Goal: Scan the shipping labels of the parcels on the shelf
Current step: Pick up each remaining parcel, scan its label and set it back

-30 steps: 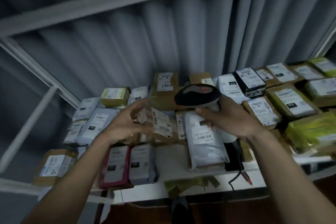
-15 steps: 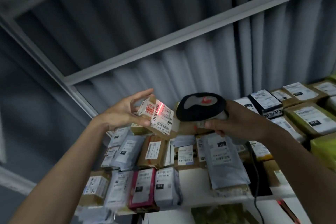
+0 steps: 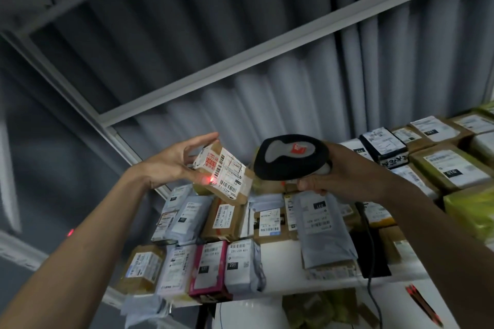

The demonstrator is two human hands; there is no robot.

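My left hand (image 3: 171, 161) holds a small brown cardboard parcel (image 3: 224, 172) up above the shelf, thumb under it and fingers along its far side, its white shipping label turned toward me. A red scan light falls on the label's lower left corner. My right hand (image 3: 344, 173) grips the handle of a black and grey barcode scanner (image 3: 290, 156), whose head points at the parcel from the right. The scanner's black cable (image 3: 370, 248) hangs down over the shelf.
The white shelf (image 3: 280, 267) is packed with labelled parcels: grey mailer bags (image 3: 319, 224), brown boxes (image 3: 451, 168), a pink packet (image 3: 211, 267) and yellow-green bags (image 3: 473, 211). A corrugated metal wall (image 3: 267, 48) and white frame bars rise behind. A red light spot lies on the left wall.
The parcel was lifted off the shelf a second ago and raised in front of the scanner. Since half a second ago the red scan light has slid from the label's top to its lower left corner.
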